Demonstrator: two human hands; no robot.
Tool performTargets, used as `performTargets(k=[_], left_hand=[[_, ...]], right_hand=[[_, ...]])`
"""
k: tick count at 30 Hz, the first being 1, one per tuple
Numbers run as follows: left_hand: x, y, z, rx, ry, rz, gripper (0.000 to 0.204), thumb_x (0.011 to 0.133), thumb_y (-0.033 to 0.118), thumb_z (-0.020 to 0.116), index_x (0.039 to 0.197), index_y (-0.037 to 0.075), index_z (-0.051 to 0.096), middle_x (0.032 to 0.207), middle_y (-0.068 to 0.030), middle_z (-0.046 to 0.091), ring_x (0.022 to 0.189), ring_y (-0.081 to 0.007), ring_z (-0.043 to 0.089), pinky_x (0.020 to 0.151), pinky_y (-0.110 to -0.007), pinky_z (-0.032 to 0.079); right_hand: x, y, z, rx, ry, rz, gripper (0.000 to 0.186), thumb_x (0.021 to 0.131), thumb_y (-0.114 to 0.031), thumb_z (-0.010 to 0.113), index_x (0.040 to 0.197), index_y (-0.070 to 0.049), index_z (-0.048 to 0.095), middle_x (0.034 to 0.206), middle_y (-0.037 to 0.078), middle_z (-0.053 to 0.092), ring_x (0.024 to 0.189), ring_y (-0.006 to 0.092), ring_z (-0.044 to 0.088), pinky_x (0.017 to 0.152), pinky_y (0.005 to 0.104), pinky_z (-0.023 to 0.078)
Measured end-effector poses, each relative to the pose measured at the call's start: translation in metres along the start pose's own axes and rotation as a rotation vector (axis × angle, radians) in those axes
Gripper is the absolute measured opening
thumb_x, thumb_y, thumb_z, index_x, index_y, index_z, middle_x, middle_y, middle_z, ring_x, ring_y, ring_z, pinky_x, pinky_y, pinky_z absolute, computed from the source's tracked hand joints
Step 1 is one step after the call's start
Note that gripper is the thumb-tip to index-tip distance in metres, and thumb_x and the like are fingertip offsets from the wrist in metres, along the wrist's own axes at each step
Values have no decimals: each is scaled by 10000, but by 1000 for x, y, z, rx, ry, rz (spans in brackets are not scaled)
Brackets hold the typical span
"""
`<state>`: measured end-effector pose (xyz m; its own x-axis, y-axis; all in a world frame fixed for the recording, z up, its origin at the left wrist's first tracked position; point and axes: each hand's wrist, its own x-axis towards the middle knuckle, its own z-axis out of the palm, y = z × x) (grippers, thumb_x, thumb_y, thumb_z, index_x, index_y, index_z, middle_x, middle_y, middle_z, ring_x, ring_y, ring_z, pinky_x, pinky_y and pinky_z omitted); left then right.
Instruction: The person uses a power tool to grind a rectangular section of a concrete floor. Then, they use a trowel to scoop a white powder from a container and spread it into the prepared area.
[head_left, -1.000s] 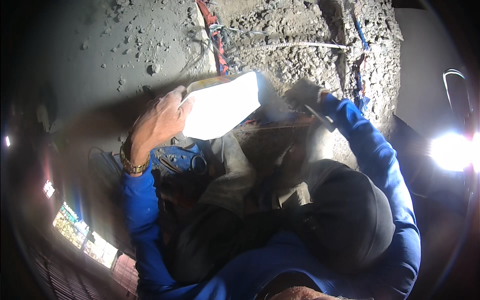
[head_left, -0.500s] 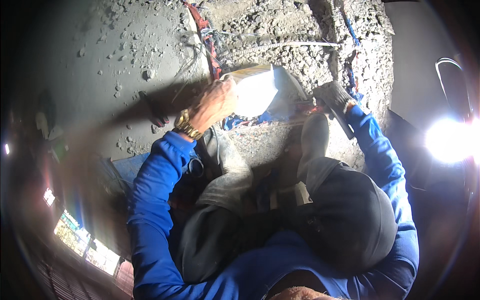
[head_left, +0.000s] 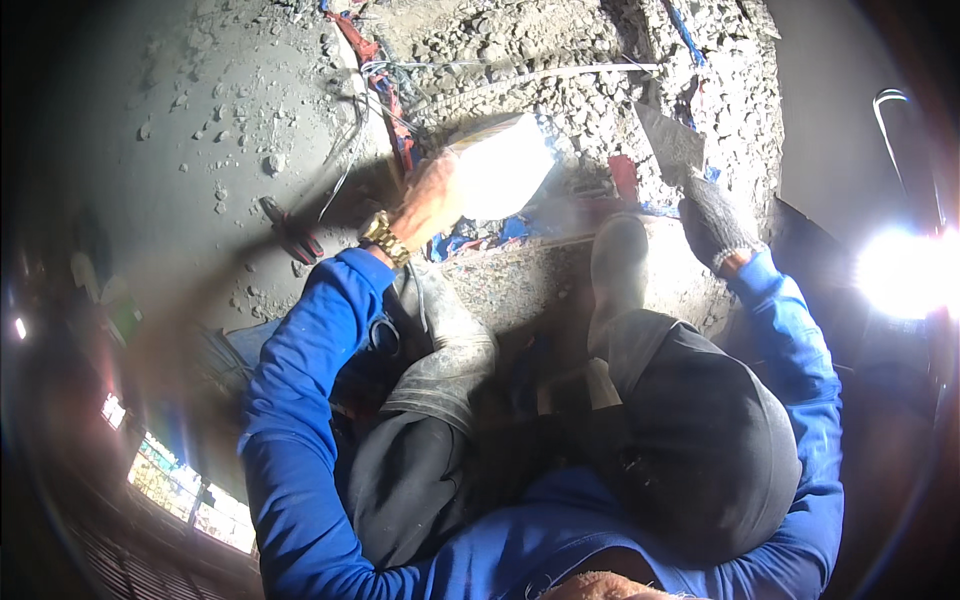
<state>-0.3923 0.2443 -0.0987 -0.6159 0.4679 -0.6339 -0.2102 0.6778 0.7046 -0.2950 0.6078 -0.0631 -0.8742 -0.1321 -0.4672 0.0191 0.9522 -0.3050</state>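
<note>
My left hand (head_left: 433,190), with a gold watch on the wrist, is closed on the near left edge of a flat, pale board (head_left: 508,168). Glare washes out the board's face, so its kind is not clear. In a dark knitted glove, my right hand (head_left: 715,220) grips a trowel, its handle mostly hidden in the fist. The trowel's flat grey blade (head_left: 670,140) points up and away over rough gravelly concrete (head_left: 560,55), to the right of the board and apart from it.
A bent steel bar (head_left: 530,80) and loose wires (head_left: 375,75) cross the rubble. A red-handled tool (head_left: 292,232) lies on the grey slab (head_left: 215,180) at left. My boots (head_left: 620,260) stand at the near edge. A bright lamp (head_left: 905,275) glares at right.
My right hand has swung the trowel away from the board, so its blade now points up at the right. The board has tilted and shifted slightly in my left hand.
</note>
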Motion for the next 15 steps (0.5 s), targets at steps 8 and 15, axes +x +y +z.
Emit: performTargets(k=[8,15], left_hand=[[21,-28,26,138,154,67,349,920,281,418,955,-32,567,899,-236,595,867,-325,594,781,-412,468],[21,-9,13,-15,90,28,346,915,305,423,856,3,580,598,-145,584,579,-279,621,572,-396,494]], right_hand=[[109,18,54,-41,-22,-92,262,810,-169,507,933,51,580,831,256,619,816,413,618,740,470,495],[92,7,31,-38,-201,-39,290,841,-141,504,1095,-35,594,982,258,636,941,402,621,819,469,490]])
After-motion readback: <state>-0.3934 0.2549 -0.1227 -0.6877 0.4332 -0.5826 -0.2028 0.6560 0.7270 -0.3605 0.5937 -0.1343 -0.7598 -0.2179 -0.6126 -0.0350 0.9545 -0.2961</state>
